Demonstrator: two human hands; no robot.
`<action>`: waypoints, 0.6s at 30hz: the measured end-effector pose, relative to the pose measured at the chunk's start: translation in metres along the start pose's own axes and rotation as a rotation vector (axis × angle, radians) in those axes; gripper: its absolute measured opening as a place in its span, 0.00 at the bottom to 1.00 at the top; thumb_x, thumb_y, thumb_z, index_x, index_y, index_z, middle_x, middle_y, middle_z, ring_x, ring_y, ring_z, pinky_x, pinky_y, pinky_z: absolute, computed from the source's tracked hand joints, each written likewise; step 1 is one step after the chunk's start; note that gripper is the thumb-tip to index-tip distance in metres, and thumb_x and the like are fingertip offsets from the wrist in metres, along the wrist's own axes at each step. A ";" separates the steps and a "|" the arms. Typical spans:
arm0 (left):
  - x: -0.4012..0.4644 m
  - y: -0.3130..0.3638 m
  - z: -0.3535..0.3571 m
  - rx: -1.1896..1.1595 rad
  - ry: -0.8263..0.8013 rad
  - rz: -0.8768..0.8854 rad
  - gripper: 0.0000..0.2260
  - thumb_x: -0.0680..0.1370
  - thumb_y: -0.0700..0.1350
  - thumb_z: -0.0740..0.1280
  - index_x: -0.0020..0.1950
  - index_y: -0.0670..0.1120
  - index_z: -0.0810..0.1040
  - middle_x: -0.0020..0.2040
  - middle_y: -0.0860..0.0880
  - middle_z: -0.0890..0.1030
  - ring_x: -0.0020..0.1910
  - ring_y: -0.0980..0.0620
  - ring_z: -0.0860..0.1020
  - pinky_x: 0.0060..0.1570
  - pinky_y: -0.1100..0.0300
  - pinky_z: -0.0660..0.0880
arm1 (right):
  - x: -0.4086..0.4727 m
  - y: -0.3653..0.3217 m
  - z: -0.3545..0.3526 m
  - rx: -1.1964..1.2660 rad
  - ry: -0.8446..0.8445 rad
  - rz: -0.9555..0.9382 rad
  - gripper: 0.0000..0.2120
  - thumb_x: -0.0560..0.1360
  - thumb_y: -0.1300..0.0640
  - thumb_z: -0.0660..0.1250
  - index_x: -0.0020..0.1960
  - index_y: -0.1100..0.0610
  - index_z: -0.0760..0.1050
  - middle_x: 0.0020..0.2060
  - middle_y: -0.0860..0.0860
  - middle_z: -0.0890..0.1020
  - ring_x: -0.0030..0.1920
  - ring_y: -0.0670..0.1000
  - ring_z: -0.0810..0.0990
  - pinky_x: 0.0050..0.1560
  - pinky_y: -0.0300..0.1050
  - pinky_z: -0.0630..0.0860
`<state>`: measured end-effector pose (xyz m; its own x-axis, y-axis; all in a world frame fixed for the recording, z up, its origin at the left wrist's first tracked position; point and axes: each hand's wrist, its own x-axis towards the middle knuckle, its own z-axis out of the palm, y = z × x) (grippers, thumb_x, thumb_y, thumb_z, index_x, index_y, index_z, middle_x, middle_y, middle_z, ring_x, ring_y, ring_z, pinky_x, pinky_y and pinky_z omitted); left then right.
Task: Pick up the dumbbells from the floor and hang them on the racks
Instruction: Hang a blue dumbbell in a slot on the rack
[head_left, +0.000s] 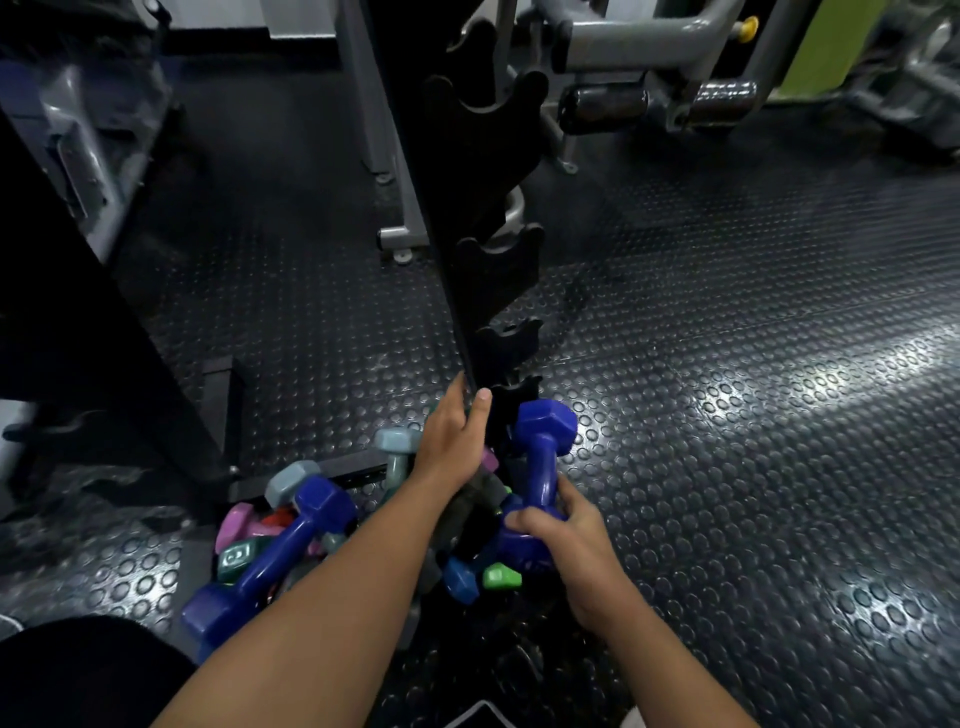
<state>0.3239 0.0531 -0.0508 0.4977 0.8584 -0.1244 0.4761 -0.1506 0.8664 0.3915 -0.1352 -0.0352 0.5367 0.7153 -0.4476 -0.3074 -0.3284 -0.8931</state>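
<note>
A tall black dumbbell rack (493, 270) rises from the floor in the middle, its forked cradles bare. My right hand (561, 525) grips the lower end of a blue dumbbell (545, 441), held upright beside the rack's lowest cradle. My left hand (452, 441) rests flat against the rack's post low down, fingers extended, holding nothing. At the rack's foot lies a pile of several dumbbells: a long blue one (275, 556) on the left, grey ones (397, 452), a pink one (234, 525), a teal one (239, 558), a small green one (501, 577).
The floor is black studded rubber matting (727, 415). A grey machine frame (395, 156) stands behind the rack, padded rollers (602, 106) at the upper right. A dark machine base (104, 332) slants along the left. My dark-clothed knee (78, 675) is at the bottom left.
</note>
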 end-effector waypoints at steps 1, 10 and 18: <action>0.002 0.006 0.000 0.000 0.012 0.020 0.25 0.87 0.62 0.55 0.83 0.57 0.64 0.75 0.49 0.77 0.73 0.46 0.75 0.70 0.46 0.72 | 0.000 -0.006 -0.003 0.000 0.011 -0.010 0.24 0.60 0.53 0.81 0.56 0.52 0.83 0.47 0.66 0.85 0.43 0.58 0.84 0.54 0.66 0.83; 0.014 0.031 0.008 -0.034 0.092 0.026 0.24 0.88 0.53 0.57 0.85 0.57 0.59 0.72 0.49 0.79 0.70 0.45 0.77 0.62 0.56 0.70 | 0.032 -0.065 -0.029 -0.176 0.076 -0.128 0.26 0.58 0.47 0.80 0.55 0.43 0.80 0.42 0.52 0.82 0.41 0.53 0.82 0.48 0.57 0.83; 0.026 0.016 0.005 0.075 0.095 0.093 0.26 0.87 0.50 0.61 0.85 0.54 0.59 0.62 0.47 0.84 0.59 0.45 0.82 0.53 0.57 0.74 | 0.089 -0.110 -0.024 -0.365 0.009 -0.150 0.22 0.61 0.50 0.81 0.53 0.43 0.79 0.53 0.57 0.85 0.54 0.63 0.86 0.56 0.63 0.84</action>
<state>0.3482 0.0703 -0.0425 0.4732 0.8809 0.0043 0.4858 -0.2651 0.8329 0.4920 -0.0509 0.0223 0.5618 0.7671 -0.3097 0.0740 -0.4195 -0.9048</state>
